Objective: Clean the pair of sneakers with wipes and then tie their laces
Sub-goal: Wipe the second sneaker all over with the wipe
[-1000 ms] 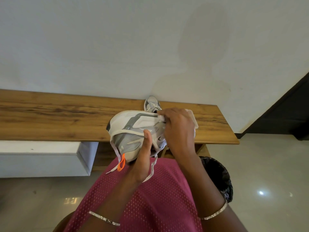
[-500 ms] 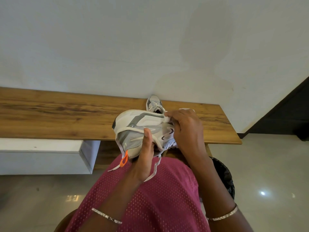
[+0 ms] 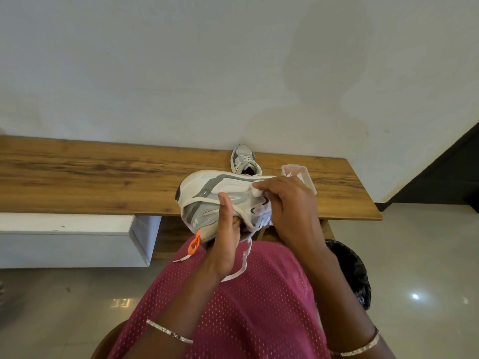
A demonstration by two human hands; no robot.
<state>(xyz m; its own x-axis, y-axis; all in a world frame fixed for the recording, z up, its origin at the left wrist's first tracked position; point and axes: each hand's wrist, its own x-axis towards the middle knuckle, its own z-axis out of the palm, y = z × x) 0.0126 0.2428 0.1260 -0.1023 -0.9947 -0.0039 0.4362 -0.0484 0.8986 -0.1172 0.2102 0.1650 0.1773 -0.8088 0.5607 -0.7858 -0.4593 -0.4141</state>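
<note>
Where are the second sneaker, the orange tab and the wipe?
second sneaker [image 3: 245,161], head view, laced top.
orange tab [image 3: 197,238], head view, upper strip.
wipe [image 3: 256,192], head view, bit poking past fingertips.

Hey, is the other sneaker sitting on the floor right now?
No, the second sneaker rests on top of the wooden bench, just behind the held sneaker.

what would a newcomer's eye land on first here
The white and grey sneaker held mid-frame stands out: the left hand grips it from below while the right hand presses a white wipe against it. Behind it, the second sneaker sits on the wooden bench by the wall.
</note>
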